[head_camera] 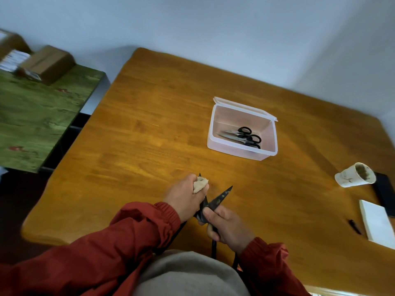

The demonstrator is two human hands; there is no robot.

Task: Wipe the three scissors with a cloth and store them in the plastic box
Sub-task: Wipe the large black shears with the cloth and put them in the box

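Black scissors with dark matte blades spread in a V, over the near edge of the wooden table. Right hand grips them at the pivot. Left hand pinches a beige cloth around one blade, tip poking out. Two black-handled, silver-bladed scissors lie in the clear plastic box, mid-table, lid open.

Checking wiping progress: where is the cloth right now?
In the head view, the cloth is bunched in the left hand, against one blade of the black scissors the right hand holds, near the front edge of the table.
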